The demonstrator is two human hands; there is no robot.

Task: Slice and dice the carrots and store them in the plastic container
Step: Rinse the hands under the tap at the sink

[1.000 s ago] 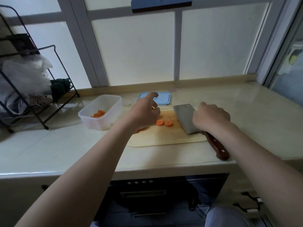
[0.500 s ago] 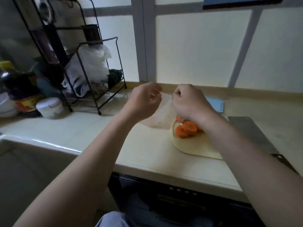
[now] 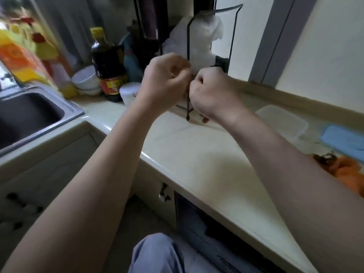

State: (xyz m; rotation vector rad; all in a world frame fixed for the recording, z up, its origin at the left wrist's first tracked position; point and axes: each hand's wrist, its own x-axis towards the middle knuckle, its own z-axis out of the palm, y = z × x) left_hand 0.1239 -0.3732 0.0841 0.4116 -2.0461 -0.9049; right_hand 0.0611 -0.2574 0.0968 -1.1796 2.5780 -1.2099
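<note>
The countertop [image 3: 197, 164] looks smooth and glossy; at nine o'clock a dull metal sink [image 3: 75, 110], at three o'clock a translucent plastic container [image 3: 283, 119].

Your clear plastic container [image 3: 283, 120] sat open beside its blue lid [image 3: 344, 140]; the orange carrots [image 3: 347, 171] looked blurry, nearer you.

Both forearms stretched forward; left hand [image 3: 166, 81] fisted, right hand [image 3: 208, 93] curled palm-down just beside it, palm hidden

Nothing legible on my feed. Dark bottle [image 3: 107, 62], far left on the tabletop [image 3: 197, 154], carries a red-and-yellow label [image 3: 112, 85], print blurred. Orange-yellow packaging [image 3: 17, 56] beyond the sink [image 3: 29, 115] is equally smeared.
</note>
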